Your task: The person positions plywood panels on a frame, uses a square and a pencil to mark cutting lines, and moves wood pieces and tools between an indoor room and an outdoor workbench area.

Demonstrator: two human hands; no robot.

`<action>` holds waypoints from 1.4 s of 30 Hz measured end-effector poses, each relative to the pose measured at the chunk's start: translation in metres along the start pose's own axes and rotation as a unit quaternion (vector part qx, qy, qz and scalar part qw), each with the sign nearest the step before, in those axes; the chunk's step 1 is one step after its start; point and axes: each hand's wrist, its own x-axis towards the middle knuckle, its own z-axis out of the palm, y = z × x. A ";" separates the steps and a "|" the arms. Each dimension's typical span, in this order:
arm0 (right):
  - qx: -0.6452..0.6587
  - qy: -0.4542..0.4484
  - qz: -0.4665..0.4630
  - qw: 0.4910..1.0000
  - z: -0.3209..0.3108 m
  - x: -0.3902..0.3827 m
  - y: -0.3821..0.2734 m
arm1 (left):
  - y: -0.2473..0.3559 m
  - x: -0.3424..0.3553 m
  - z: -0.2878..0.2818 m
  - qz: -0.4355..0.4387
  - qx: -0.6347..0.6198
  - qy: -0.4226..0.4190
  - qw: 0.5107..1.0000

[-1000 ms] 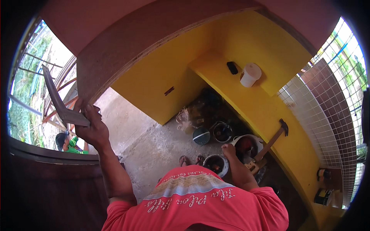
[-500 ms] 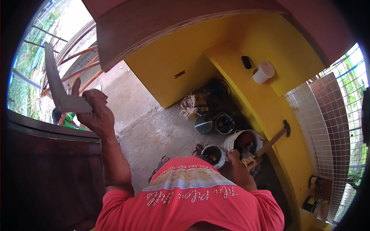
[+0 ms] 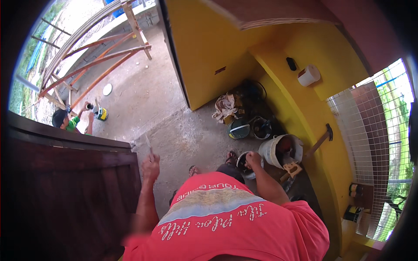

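Left hand: wrapped round the near end of a thin flat tool
Right hand: curled at the small bucket; whether anything is pinched cannot be told
Grey floor: crossed by the blade, seen edge-on; best gripped snugly, kept clear of the dark door

A building site, judging by the rough concrete floor, grimy buckets, hammer and saw handle.
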 end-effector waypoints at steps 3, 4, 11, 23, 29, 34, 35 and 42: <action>0.115 -0.058 -0.002 0.992 0.009 -0.022 -0.068 | -0.079 -0.054 0.013 -0.167 0.054 -0.166 0.970; 0.108 -0.056 0.006 0.992 0.016 -0.019 -0.066 | -0.098 -0.073 0.013 -0.170 0.051 -0.176 0.968; 0.030 -0.074 -0.024 0.997 0.043 -0.024 -0.041 | -0.146 -0.119 -0.027 -0.203 0.097 -0.326 0.918; -0.052 -0.021 0.058 0.997 0.018 -0.051 -0.021 | -0.157 -0.022 -0.020 -0.224 0.043 -0.279 0.933; 0.159 -0.037 0.160 0.973 0.004 -0.078 -0.037 | -0.158 0.009 0.009 -0.131 0.030 -0.285 0.949; 0.164 -0.067 0.176 0.968 0.007 -0.098 -0.028 | -0.147 0.001 0.019 -0.160 0.024 -0.340 0.926; 0.164 -0.070 0.175 0.968 0.007 -0.100 -0.028 | -0.152 -0.004 0.020 -0.162 0.024 -0.338 0.927; 0.123 -0.091 0.186 0.971 0.014 -0.097 -0.022 | -0.165 -0.027 0.014 -0.168 0.061 -0.395 0.901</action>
